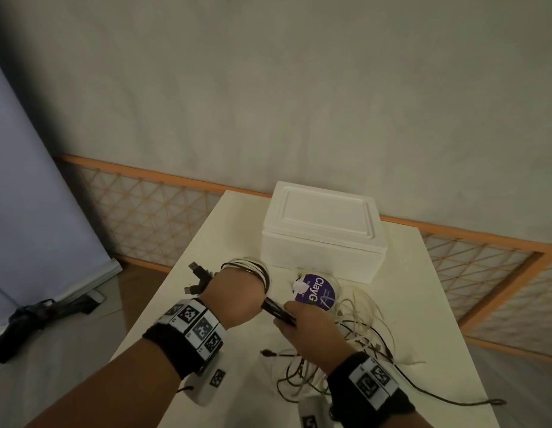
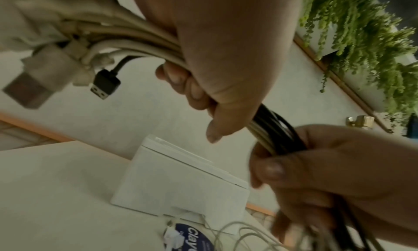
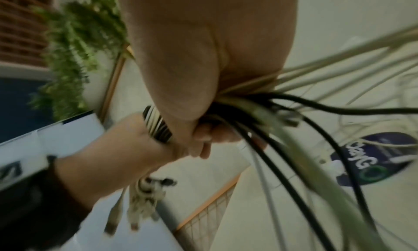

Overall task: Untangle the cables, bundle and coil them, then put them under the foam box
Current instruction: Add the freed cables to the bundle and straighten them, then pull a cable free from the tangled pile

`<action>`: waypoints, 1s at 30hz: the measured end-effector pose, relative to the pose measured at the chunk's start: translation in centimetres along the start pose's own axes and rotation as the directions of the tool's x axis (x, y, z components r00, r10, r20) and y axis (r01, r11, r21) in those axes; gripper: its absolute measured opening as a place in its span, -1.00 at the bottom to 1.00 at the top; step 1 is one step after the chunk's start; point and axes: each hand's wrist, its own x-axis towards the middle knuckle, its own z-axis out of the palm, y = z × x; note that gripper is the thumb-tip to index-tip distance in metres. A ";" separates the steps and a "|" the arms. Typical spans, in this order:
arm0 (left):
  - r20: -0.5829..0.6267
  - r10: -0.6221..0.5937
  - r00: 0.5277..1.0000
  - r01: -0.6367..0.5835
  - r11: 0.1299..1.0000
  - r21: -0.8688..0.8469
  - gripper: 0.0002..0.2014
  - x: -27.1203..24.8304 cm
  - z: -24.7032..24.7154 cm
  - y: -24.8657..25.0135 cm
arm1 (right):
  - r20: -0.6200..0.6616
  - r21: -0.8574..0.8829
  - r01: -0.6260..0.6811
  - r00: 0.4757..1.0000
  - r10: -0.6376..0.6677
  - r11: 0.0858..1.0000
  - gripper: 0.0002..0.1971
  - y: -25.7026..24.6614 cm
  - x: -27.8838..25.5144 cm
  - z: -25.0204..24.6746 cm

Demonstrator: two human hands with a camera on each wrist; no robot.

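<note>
Cables, black and off-white [image 1: 276, 310], bunched together and stretched taut between two bare hands above a white rectangular table [image 1: 438, 319]. Left hand [image 1: 234, 296] closed in a fist around the bunch, with several turns of cable [image 1: 253, 268] looped over the back of the hand and wrist; fingers [image 2: 192, 88] curled tight in the left wrist view. Loose plug ends, one a black USB connector [image 2: 104, 84], fanned out from the fist toward 10 o'clock. Right hand [image 1: 308, 324] at 4 o'clock from the left, just beside it, also clenched on the same bunch, thumb [image 2: 271, 169] pressed across the strands. Below the right hand, remaining lengths spilled in a thin, loose tangle [image 1: 358, 341] over the tabletop toward 5 o'clock, one dark strand trailing to the table's near right edge. White foam box with a recessed lid [image 1: 322, 231] at 12 o'clock from the hands, resting flat on the table. Round purple-labelled lid or tub reading "ClayG" [image 1: 318, 288] lying against the box's near side, partly under pale strands, with a scrap of white tape on its left edge. Black wrist straps carrying black-and-white square marker tags [image 1: 197, 324] on both forearms. Pale wall behind, with an orange-framed lattice panel [image 1: 138, 208] along its base; green trailing foliage [image 2: 361, 31] in the wrist views.
</note>
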 end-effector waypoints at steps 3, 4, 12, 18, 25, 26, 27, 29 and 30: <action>0.086 -0.071 0.994 0.074 0.997 -0.032 -0.93 0.0 1.1 -0.7 | 0.147 0.130 -0.128 0.983 0.109 0.983 -0.70 1.6 -0.1 -0.7; 0.116 -0.082 0.990 0.090 0.994 -0.069 -0.91 0.1 1.6 -0.7 | 0.169 0.117 -0.156 0.976 0.135 0.981 -0.67 1.8 -0.1 -1.0; 0.147 -0.108 0.983 0.166 0.861 -0.482 -0.67 0.7 2.9 0.7 | -0.234 -0.510 0.046 0.953 -0.190 0.859 -0.80 1.0 -0.4 -6.1; 0.294 0.229 0.928 0.111 0.584 -0.804 -0.75 -1.0 -0.6 2.6 | -0.351 -0.594 0.290 0.746 -0.566 0.750 -0.92 0.2 -0.3 -9.7; 0.083 0.444 0.892 -0.073 0.323 -0.943 -0.75 -3.0 -2.0 4.4 | -0.490 -0.381 0.437 0.652 -0.579 0.815 -0.72 -1.5 1.3 -8.5; 0.047 0.451 0.891 -0.096 0.289 -0.952 -0.76 -3.2 -2.2 4.5 | -0.526 -0.340 0.445 0.640 -0.560 0.829 -0.69 -1.7 1.6 -8.2; 0.012 0.451 0.892 -0.122 0.266 -0.956 -0.73 -3.4 -2.4 4.5 | -0.559 -0.305 0.449 0.629 -0.540 0.840 -0.66 -1.7 1.9 -7.8; -0.057 0.425 0.903 -0.167 0.227 -0.959 -0.69 -3.6 -2.6 4.0 | -0.600 -0.216 0.473 0.626 -0.499 0.854 -0.66 -1.8 2.3 -7.1; -0.089 0.404 0.910 -0.186 0.209 -0.960 -0.68 -3.5 -2.6 3.8 | -0.608 -0.154 0.469 0.649 -0.458 0.870 -0.69 -1.8 2.3 -6.8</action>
